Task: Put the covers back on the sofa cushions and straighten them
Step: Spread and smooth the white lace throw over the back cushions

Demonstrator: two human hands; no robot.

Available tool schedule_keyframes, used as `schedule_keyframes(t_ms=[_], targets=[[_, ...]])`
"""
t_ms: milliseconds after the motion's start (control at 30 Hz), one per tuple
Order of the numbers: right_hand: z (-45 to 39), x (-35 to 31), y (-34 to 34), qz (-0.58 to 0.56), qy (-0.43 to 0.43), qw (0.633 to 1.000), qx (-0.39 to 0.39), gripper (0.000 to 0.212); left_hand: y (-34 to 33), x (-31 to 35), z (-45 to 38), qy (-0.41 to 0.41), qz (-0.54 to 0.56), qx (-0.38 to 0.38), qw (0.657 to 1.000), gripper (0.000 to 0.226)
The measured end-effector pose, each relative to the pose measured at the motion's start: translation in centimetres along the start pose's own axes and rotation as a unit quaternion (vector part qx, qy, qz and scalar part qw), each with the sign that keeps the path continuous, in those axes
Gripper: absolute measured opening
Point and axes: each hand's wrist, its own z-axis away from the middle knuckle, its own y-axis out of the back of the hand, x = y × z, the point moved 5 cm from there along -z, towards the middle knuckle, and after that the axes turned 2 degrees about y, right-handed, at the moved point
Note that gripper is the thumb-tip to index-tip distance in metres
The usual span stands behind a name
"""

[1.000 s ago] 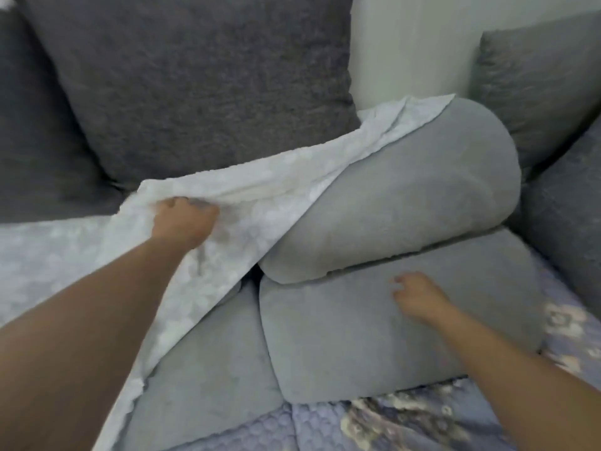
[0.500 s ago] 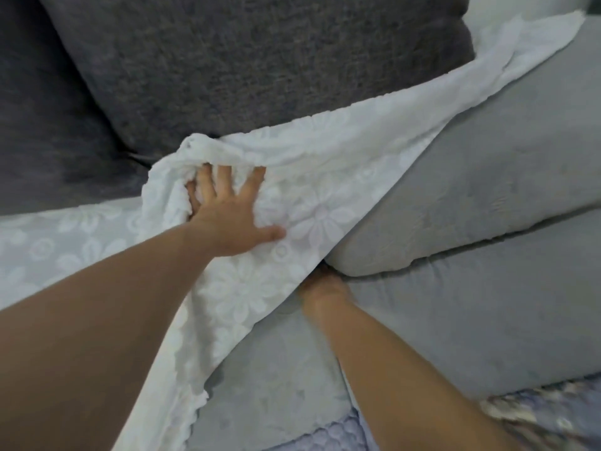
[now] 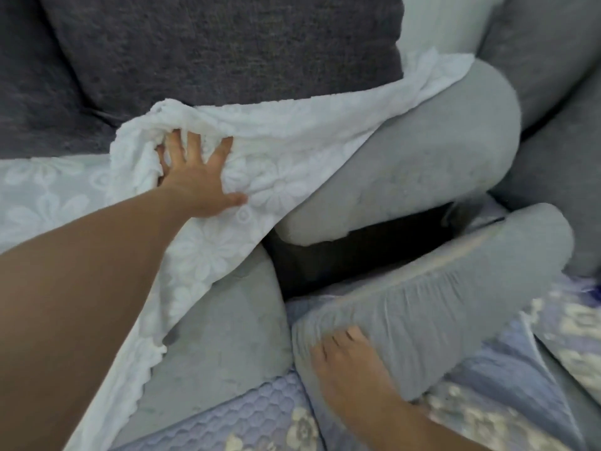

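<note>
The left hand (image 3: pixel 195 177) lies flat on the white flowered cover (image 3: pixel 292 151), fingers straight and spread, thumb out to the side; its grip is fully open and it only presses the cloth, pinching nothing. The cover is bunched into a ridge just beyond the fingertips, at the foot of the dark grey back cushion (image 3: pixel 221 50). From there it drapes across the left seat cushion (image 3: pixel 227 327) toward the sofa's front edge and runs up over the back end of a light grey cushion (image 3: pixel 416 164) that lies tilted across the middle of the seat.

The right hand (image 3: pixel 344 359) rests on the near corner of a second light grey cushion (image 3: pixel 455 304), close to the front edge of the sofa. Its fingers curl over the gathered, wrinkled fabric there, gripping it. This cushion is lifted at an angle, with a dark gap showing between it and the tilted one above. Under it lies a lavender quilted cover (image 3: pixel 266 415) with pale flowers.
</note>
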Motion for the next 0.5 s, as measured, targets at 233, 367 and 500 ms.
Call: schedule_keyframes(t_ms=[233, 367, 500], targets=[[11.9, 1.3, -1.7, -0.114, 0.069, 0.984, 0.121, 0.006, 3.6, 6.6, 6.4, 0.111, -0.09, 0.014, 0.99, 0.071], [11.5, 12.3, -0.7, -0.198, -0.11, 0.947, 0.229, 0.032, -0.3, 15.5, 15.3, 0.019, 0.128, 0.047, 0.99, 0.041], [12.8, 26.0, -4.8, -0.183, -0.304, 0.935, -0.001, 0.052, -11.7, 22.6, 26.2, 0.087, 0.298, -0.362, 0.879, 0.05]])
